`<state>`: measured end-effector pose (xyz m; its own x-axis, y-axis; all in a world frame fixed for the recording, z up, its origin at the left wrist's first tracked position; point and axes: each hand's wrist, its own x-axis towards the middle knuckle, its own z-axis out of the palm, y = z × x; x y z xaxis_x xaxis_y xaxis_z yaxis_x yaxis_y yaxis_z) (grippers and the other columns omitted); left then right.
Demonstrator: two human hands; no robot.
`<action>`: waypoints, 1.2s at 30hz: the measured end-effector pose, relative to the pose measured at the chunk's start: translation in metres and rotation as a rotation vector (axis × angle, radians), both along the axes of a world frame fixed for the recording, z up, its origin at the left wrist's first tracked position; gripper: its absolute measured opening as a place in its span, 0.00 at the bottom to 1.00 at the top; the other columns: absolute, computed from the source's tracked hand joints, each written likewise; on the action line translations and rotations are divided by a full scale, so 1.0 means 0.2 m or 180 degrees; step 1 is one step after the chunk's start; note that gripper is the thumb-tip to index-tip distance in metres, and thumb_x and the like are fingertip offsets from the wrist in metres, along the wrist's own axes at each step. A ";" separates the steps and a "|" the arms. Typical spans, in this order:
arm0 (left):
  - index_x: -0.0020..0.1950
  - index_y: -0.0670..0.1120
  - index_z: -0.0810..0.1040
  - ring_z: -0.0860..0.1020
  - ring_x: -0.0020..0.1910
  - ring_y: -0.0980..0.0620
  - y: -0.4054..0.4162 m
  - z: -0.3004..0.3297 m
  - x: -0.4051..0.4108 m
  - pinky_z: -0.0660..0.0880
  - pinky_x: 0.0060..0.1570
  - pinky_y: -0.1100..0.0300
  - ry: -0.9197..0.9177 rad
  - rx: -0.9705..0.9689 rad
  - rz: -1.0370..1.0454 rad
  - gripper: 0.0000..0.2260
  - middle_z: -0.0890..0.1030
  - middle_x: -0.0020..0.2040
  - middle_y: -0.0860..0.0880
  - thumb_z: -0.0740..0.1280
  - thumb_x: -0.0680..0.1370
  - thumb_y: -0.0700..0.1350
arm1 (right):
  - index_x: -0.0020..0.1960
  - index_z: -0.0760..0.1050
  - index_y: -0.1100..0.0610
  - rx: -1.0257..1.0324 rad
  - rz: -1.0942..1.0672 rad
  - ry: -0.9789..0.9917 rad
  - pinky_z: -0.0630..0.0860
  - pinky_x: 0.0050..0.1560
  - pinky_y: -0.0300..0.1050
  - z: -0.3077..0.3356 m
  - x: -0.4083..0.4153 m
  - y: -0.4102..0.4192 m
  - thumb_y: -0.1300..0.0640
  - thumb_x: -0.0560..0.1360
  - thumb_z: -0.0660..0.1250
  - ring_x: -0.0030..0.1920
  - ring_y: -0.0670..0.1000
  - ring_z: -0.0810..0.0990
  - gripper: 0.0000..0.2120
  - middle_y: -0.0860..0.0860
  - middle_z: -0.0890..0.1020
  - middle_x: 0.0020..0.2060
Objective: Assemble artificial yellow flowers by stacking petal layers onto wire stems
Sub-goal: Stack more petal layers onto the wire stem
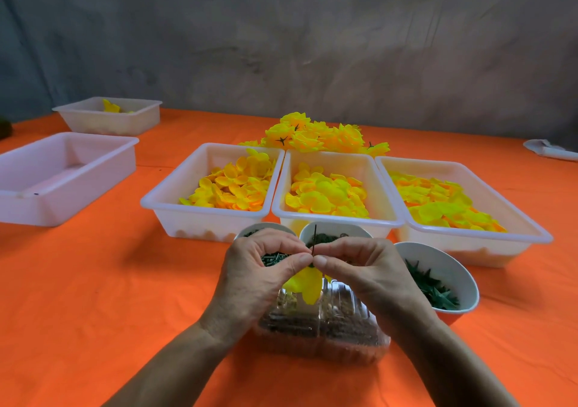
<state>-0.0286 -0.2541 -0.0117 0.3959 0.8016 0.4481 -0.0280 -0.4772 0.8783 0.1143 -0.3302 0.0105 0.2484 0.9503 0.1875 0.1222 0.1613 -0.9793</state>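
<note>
Pinching wire stem (314, 240), hands (316, 261) above clear container (322, 328) rim.

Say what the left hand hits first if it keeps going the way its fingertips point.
The left hand points right, toward the wire stem it pinches; just past that are the right hand's fingertips, apparently already touching. So likely the right hand, though depth is unclear.
</note>
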 end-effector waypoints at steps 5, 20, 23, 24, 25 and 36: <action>0.36 0.47 0.84 0.81 0.44 0.56 0.01 0.01 -0.01 0.76 0.48 0.63 0.0167 0.0118 -0.0029 0.04 0.84 0.41 0.50 0.76 0.67 0.38 | 0.34 0.83 0.50 0.0039 -0.0087 -0.0527 0.75 0.39 0.34 0.01 0.02 0.01 0.64 0.67 0.75 0.37 0.43 0.82 0.09 0.49 0.85 0.33; 0.35 0.50 0.84 0.81 0.45 0.60 0.02 0.01 -0.01 0.76 0.49 0.64 0.0368 -0.0050 -0.0048 0.08 0.84 0.42 0.53 0.75 0.68 0.37 | 0.41 0.84 0.54 -0.0198 -0.0044 -0.0699 0.75 0.39 0.37 -0.03 0.05 0.01 0.62 0.72 0.71 0.37 0.42 0.80 0.05 0.50 0.85 0.36; 0.36 0.49 0.85 0.81 0.47 0.59 0.01 0.00 -0.01 0.76 0.49 0.64 0.0158 -0.0238 -0.0099 0.01 0.84 0.42 0.53 0.74 0.67 0.46 | 0.41 0.84 0.57 -0.0166 -0.0099 -0.0501 0.75 0.39 0.41 -0.04 0.05 0.01 0.63 0.71 0.71 0.37 0.45 0.79 0.04 0.53 0.85 0.35; 0.36 0.49 0.85 0.81 0.47 0.59 0.01 0.00 -0.01 0.76 0.49 0.64 0.0164 -0.0225 -0.0103 0.04 0.84 0.43 0.54 0.73 0.66 0.49 | 0.40 0.84 0.57 -0.0157 -0.0097 -0.0459 0.75 0.39 0.41 -0.05 0.05 0.01 0.63 0.71 0.72 0.36 0.46 0.79 0.04 0.54 0.84 0.35; 0.36 0.49 0.85 0.81 0.47 0.59 0.01 0.00 -0.01 0.76 0.49 0.64 0.0176 -0.0211 -0.0124 0.06 0.83 0.43 0.55 0.73 0.65 0.51 | 0.39 0.84 0.57 -0.0139 -0.0087 -0.0442 0.75 0.39 0.40 -0.05 0.05 0.01 0.63 0.70 0.73 0.36 0.46 0.79 0.03 0.54 0.84 0.35; 0.34 0.48 0.84 0.81 0.46 0.58 0.03 -0.03 0.01 0.75 0.47 0.61 0.0303 0.0018 -0.0132 0.06 0.83 0.43 0.56 0.74 0.64 0.50 | 0.39 0.84 0.57 -0.0101 0.0021 -0.0741 0.76 0.42 0.46 -0.06 0.10 0.04 0.59 0.69 0.74 0.39 0.48 0.81 0.01 0.55 0.84 0.38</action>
<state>-0.0271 -0.2486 -0.0174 0.4696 0.7812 0.4114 0.0358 -0.4824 0.8752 0.1333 -0.3222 -0.0019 0.1958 0.9581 0.2089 0.3444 0.1323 -0.9294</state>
